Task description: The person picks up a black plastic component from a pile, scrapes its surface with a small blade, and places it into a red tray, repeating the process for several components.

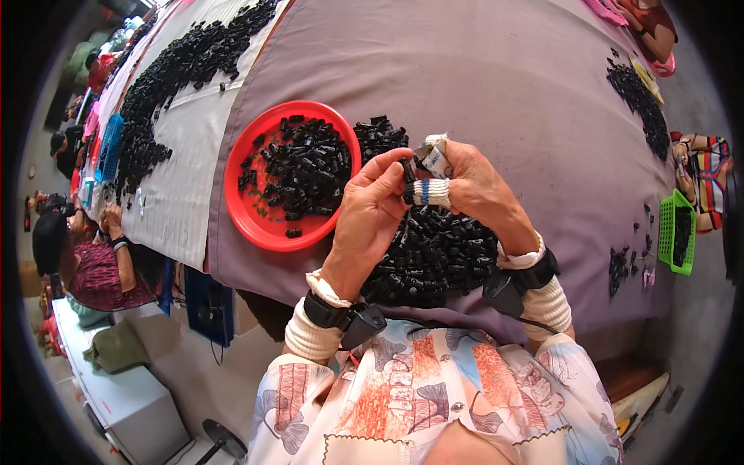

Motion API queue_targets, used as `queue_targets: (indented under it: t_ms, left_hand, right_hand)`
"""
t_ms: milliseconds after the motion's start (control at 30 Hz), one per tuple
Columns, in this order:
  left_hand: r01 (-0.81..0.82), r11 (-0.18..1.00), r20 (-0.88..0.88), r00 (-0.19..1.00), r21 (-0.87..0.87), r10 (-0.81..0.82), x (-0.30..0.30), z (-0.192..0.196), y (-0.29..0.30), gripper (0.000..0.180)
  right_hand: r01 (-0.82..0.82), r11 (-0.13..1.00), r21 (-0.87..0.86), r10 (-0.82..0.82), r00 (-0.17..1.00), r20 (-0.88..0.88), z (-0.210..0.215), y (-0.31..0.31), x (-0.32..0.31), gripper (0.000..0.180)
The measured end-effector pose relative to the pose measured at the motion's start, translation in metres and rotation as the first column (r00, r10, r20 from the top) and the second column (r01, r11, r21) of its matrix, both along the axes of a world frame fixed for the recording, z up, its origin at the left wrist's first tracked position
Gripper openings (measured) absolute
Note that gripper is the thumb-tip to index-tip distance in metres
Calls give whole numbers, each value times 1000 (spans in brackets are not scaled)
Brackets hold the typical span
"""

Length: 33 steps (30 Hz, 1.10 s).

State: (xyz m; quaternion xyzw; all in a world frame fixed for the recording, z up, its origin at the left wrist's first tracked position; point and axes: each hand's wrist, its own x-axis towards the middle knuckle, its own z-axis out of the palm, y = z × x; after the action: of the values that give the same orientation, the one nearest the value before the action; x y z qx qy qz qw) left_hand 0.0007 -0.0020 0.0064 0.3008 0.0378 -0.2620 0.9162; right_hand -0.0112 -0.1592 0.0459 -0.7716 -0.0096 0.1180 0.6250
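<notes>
L hand (366, 211) pinching blk part (409, 170); I can't tell R hand (487, 184) grip. Slack pinch cd drop it in pile (435, 260).

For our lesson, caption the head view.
Left hand and right hand meet at a small black tubular piece beside a round red plastic bowl.

Falling bright and diffuse over the mauve cloth (558, 116), turning paler along the cream cloth (190, 186) at the left and nearly whitening the top of the white cabinet (139, 395) at lower left. Glinting in tiny points off the heaped black pieces (434, 256) while sinking into darkness in their gaps and beneath the mauve cloth's near edge. Bending straight edges into curves toward the rim, softening detail on the seated co-worker (108, 271), and closing to black at both sides.
</notes>
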Motion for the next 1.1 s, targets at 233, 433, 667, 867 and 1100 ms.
queue_targets:
  t_ms: [233,433,667,867,1100]
  left_hand:
    - [-25,981,83,997,191,10,-2,4,-4,20]
    - [-46,970,73,997,240,30,-3,0,-3,16]
    - [-25,990,31,999,136,21,-4,4,-4,18]
    - [30,999,30,999,-30,-29,-3,-1,4,23]
    - [49,998,35,998,-25,-48,-3,-1,1,23]
  right_hand:
    - [7,998,-66,-9,999,-37,-6,-2,-3,26]
    - [21,1000,-19,-22,998,-54,-13,2,-4,24]
    - [44,997,-69,-49,996,-72,-4,1,-3,25]
    - [-39,998,-49,35,996,-87,-4,1,1,17]
    - [-71,991,-115,63,995,-77,-14,-8,2,34]
